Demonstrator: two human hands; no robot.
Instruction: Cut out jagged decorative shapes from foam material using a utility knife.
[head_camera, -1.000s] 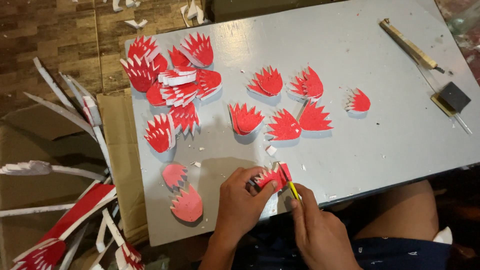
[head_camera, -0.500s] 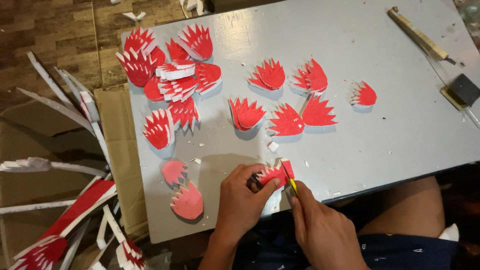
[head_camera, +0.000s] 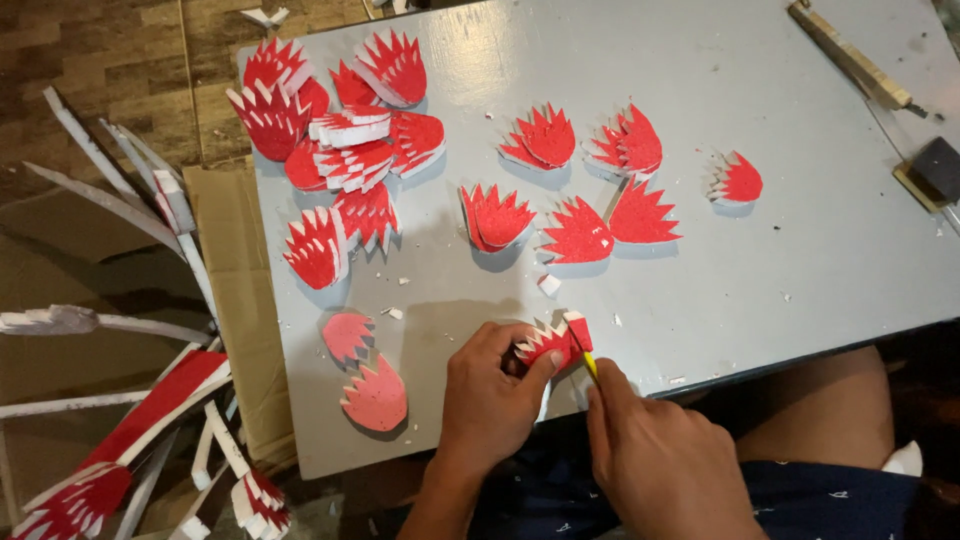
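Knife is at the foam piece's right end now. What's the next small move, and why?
Probably draw the yellow knife in the right hand through one more short cut. The left hand pins the red foam piece at the table edge; its left part is already toothed, but the right end is an uncut block, unlike the finished pieces lying further up the table.

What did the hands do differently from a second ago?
Hardly anything. The left hand still pinches the red jagged foam piece at the table's near edge, and the right hand still holds the yellow-handled cutter against its right side, having only nudged a little along the cut. The finished red pieces spread over the table have not moved.
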